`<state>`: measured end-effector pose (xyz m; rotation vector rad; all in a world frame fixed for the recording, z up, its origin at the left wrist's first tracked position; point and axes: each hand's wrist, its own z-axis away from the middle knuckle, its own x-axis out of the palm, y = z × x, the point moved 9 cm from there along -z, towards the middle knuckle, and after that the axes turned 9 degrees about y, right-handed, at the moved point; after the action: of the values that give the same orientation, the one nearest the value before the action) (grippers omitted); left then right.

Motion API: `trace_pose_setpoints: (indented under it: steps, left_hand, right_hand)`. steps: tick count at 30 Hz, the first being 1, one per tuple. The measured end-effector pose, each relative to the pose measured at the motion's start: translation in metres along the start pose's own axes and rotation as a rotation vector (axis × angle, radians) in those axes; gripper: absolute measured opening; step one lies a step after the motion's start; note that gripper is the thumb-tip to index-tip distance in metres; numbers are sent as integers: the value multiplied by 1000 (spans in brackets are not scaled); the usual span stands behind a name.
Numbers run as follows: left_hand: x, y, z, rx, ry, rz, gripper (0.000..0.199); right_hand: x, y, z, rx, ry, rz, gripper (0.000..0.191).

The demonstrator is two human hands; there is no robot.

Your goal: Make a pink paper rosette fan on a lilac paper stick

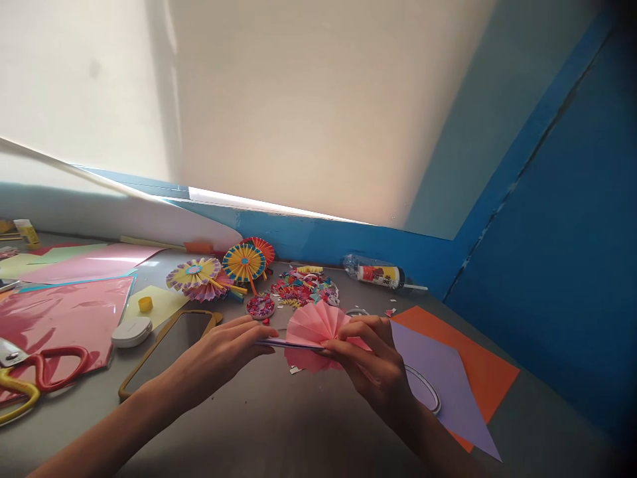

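Observation:
A pink pleated paper fan (313, 325) spreads in a half circle between my two hands. My left hand (221, 352) pinches the end of a narrow lilac paper strip (291, 344), which runs along the fan's lower edge. My right hand (365, 358) grips the fan and strip together at their right side, with its fingers over the pleats. A second pink pleated part (303, 360) shows below the strip. Whether the strip is glued to the pleats is hidden.
Finished paper rosettes (194, 275) and scraps (303, 289) lie ahead. On the left are red-and-yellow scissors (40, 378), a phone in a gold case (169, 352) and pink sheets (60, 325). Lilac and orange sheets (478, 352) lie right, below a glue bottle (378, 275) and a blue wall (537, 232).

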<state>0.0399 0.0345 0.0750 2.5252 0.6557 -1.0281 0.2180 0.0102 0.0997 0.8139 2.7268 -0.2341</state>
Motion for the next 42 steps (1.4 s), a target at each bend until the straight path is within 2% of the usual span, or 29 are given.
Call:
trace_pose_setpoints:
  steps: [4,12,19,24,28,36,42]
  left_hand:
    - [-7,-4,-1,-25,43,58,15]
    - [-15,2,-6,21,109,66,15]
    - [-13,2,-5,10,97,113,14]
    - [-10,2,-3,19,87,108,13]
    - [-10,-1,0,10,121,121,13]
    - [-7,10,3,74,149,52,13]
    - [0,13,4,83,119,57,13]
  right_hand:
    - [1,5,-2,40,-11,-3,12]
    - [-1,10,-2,75,12,6,14]
    - [-5,3,0,25,54,41,18]
    - [-7,-5,1,-49,33,119,17]
    - [-10,-9,-2,-74,50,124,16]
    - [-3,-14,0,-103,-1,137,17]
    - [0,-13,11,-119,-23,173,22]
